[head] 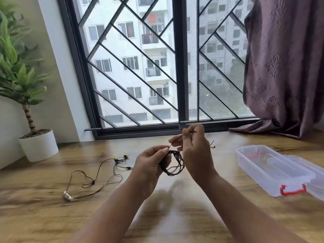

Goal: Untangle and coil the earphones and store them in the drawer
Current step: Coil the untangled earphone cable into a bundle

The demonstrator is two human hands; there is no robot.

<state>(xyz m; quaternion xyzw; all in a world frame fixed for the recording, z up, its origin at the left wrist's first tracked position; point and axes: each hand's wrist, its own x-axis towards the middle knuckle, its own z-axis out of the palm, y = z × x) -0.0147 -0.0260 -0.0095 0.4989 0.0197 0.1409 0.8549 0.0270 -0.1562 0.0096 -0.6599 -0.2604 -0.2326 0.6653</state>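
Fingers of the left hand (150, 163) were pinched tight on a small dark bundle of coiled earphones (173, 163), the grip closed on the loops where they gathered, so the coil hung in the air between the two hands, above the counter (52, 216). The right hand (194, 149) stood just beside it and a little higher, its grip narrow, thumb and forefinger nipping a short free end of the same cord, which ran taut down to the left thumb. What sat at the tip of that end I could not tell; it was too small and blurred.

Left of the hands, a second pair of earphones (98, 178) lay loose on the wood, its thin cord wandering in open loops, yellow-tipped buds at the far end and a pale metal piece at the near end. Well to the right sat a clear plastic box (268, 165) with a red clasp, open, its lid lying beside it. A potted plant (37, 144) stood at the far left, near the barred window (157, 67), and a mauve curtain (284, 67) hung at the right.
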